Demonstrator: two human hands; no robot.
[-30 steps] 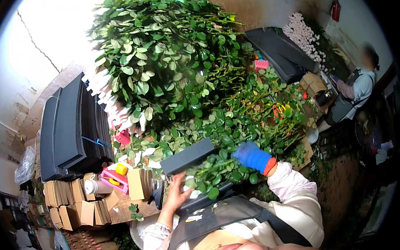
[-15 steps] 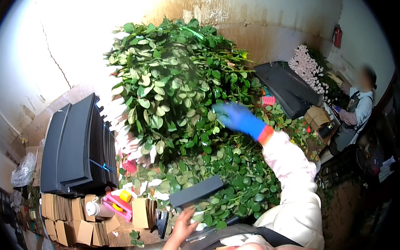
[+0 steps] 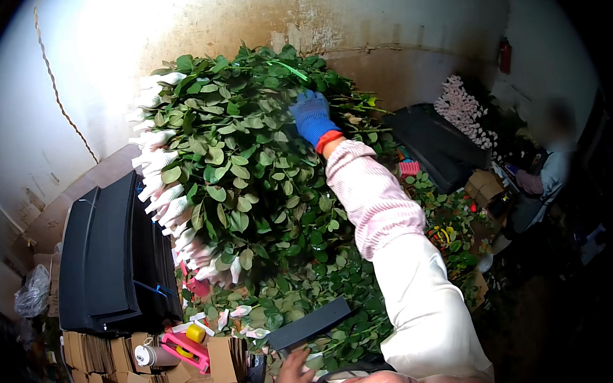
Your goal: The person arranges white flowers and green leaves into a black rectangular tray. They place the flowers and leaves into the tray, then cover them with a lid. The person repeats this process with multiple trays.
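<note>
A tall pile of leafy cut flower stems (image 3: 249, 160) fills the middle, with white-netted flower heads (image 3: 165, 199) along its left side. My right hand (image 3: 312, 118), in a blue knit glove with an orange cuff, reaches onto the top right of the pile. Its fingers look extended against the leaves, and nothing shows held in them. My bare left hand (image 3: 294, 376) is low at the table's front edge, fingers apart, just below a dark grey strip (image 3: 310, 323). The strip lies over loose leafy stems.
Dark grey sheets (image 3: 102, 258) stand stacked at left, above folded cardboard pieces (image 3: 86, 352). Nearby are a pink tape dispenser (image 3: 187, 354) and a white-lidded cup (image 3: 156, 355). A co-worker (image 3: 551, 168) sits at far right beside another pile of pale flowers (image 3: 463, 110).
My right hand has moved up and leftward, from the pile's right side onto its upper part. The view has shifted a little; my left hand stays near the grey strip.
</note>
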